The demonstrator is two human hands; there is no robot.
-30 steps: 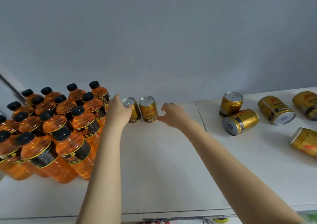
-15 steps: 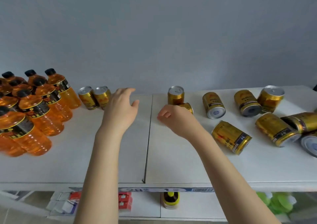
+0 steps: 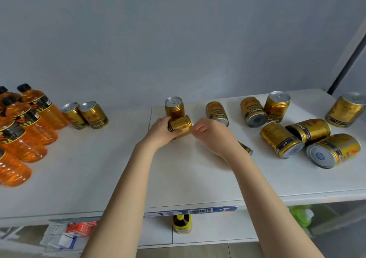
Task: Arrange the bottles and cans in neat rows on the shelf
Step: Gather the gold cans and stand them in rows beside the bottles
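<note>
Both hands have closed on a tipped gold can (image 3: 181,124) midway along the shelf (image 3: 99,168): the left hand (image 3: 160,132) grip wraps it; the right hand (image 3: 210,135) curls at its end, grip unclear. The right forearm half hides another can (image 3: 246,150); the orange bottles (image 3: 25,131) are cut off at left.

At the left edge the orange bottles (image 3: 11,139) run off frame. The right hand (image 3: 210,137) hides most of a lying can (image 3: 246,149); whether it touches the held can (image 3: 181,123) is unclear. Far right, an upright can (image 3: 344,110) is clipped.
</note>
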